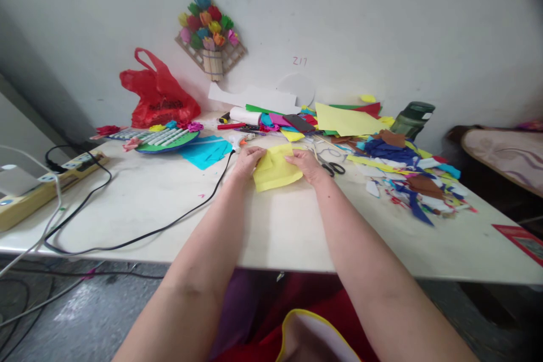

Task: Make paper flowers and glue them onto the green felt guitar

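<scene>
Between my two hands is a yellow sheet [278,172], thin like crepe paper or felt, with a fold near its upper left. My left hand [250,163] grips its left edge, thumb and fingers closed on it. On the opposite side, my right hand [304,165] pinches the upper right part of the sheet. Just beyond my left hand lies a white glue gun [241,140] with an orange tip and a black cord. Scissors with black handles [333,168] rest right beside my right hand.
Several colourful scraps [419,181] are heaped on the right, near a green bottle [412,119]. At the left sit a blue sheet [206,153], a green craft piece [169,138], a red bag [159,96] and a power strip [80,165]. The cord [169,226] crosses the table [284,237].
</scene>
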`<state>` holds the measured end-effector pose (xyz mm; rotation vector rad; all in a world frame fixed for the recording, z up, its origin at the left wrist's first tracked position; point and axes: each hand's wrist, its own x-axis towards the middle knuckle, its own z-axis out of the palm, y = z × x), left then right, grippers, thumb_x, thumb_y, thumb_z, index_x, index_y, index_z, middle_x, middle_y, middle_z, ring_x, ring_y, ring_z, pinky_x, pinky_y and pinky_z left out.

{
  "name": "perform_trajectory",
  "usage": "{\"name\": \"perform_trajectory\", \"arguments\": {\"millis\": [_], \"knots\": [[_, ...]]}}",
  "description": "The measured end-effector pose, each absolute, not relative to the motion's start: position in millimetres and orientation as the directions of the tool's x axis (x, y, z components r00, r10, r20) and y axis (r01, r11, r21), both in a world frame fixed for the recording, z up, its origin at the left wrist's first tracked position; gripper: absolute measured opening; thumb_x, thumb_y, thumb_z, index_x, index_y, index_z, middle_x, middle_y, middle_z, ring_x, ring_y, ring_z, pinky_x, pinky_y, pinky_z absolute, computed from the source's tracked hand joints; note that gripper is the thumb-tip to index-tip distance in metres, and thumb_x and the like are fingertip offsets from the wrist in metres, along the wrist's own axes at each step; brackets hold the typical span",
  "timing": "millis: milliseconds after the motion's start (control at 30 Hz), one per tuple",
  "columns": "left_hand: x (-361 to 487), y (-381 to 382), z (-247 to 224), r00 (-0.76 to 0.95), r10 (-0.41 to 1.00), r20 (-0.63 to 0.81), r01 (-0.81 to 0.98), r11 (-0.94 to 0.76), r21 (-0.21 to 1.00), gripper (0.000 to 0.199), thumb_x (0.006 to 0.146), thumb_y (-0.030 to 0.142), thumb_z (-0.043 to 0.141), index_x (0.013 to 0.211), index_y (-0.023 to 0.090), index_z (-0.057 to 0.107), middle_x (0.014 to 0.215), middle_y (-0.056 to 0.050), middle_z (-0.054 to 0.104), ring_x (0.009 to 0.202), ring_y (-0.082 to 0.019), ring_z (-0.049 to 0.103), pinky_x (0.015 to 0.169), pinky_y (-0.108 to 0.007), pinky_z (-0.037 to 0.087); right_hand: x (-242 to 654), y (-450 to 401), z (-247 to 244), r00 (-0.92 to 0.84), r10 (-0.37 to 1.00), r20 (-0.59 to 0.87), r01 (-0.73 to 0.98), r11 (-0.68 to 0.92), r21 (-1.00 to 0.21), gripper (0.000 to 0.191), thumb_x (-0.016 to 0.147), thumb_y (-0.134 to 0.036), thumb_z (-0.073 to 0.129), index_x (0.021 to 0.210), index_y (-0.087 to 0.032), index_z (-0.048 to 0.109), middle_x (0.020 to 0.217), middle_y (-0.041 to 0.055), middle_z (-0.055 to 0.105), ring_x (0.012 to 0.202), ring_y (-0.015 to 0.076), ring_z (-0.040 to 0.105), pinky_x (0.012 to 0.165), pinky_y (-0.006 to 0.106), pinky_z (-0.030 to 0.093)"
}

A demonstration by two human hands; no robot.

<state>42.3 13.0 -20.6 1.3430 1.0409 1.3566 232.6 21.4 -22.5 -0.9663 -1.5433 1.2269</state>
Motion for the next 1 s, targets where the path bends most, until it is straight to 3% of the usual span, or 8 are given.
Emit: {"name": "perform_trajectory", "arguments": {"millis": [200, 533, 800, 1000], "knots": [[42.8, 11.0, -18.2, 0.017, 0.97, 0.242, 0.01, -0.243, 0.97, 0.021, 0.064, 0.031, 0.062, 0.054, 0.014, 0.056, 0.044, 0.004, 0.042, 0.042, -0.006, 0.033, 0.043, -0.021, 0.025, 231.8, 19.8, -20.8, -0.276, 0.945, 0.175, -0.009, 0.18, -0.984, 0.023, 0.059, -0.038, 0.072, 0.07, -0.018, 0.065, 0.06, -0.0008, 0.061, 0.068, 0.0179, 0.057, 0.065, 0.031, 0.044], [41.0, 14.4, -25.2, 0.011, 0.975, 0.224, 0.027, -0.224, 0.974, 0.021, 0.063, 0.035, 0.065, 0.063, 0.014, 0.061, 0.049, 0.002, 0.053, 0.046, -0.009, 0.045, 0.045, -0.02, 0.032, 231.1, 18.1, -20.3, -0.279, 0.949, 0.151, -0.014, 0.153, -0.988, 0.024, 0.059, -0.037, 0.072, 0.073, -0.019, 0.066, 0.063, -0.0001, 0.063, 0.072, 0.0188, 0.059, 0.068, 0.031, 0.045], [43.1, 16.3, -27.3, -0.047, 0.986, 0.158, -0.016, -0.159, 0.987, 0.019, 0.06, 0.033, 0.066, 0.063, 0.015, 0.06, 0.051, 0.001, 0.054, 0.046, -0.01, 0.048, 0.045, -0.021, 0.035, 228.6, 16.3, -19.9, -0.348, 0.928, 0.136, -0.123, 0.098, -0.987, 0.029, 0.057, -0.035, 0.074, 0.081, -0.019, 0.07, 0.072, 0.0003, 0.069, 0.076, 0.021, 0.065, 0.073, 0.034, 0.049], [43.6, 16.1, -26.2, -0.023, 0.994, 0.104, -0.091, -0.106, 0.99, 0.017, 0.06, 0.031, 0.065, 0.059, 0.016, 0.058, 0.05, 0.001, 0.054, 0.044, -0.01, 0.049, 0.043, -0.022, 0.036, 227.4, 18.0, -21.1, -0.284, 0.95, 0.127, -0.12, 0.096, -0.988, 0.032, 0.053, -0.034, 0.076, 0.081, -0.019, 0.073, 0.077, 0.0024, 0.072, 0.079, 0.0203, 0.066, 0.077, 0.034, 0.049]]}}
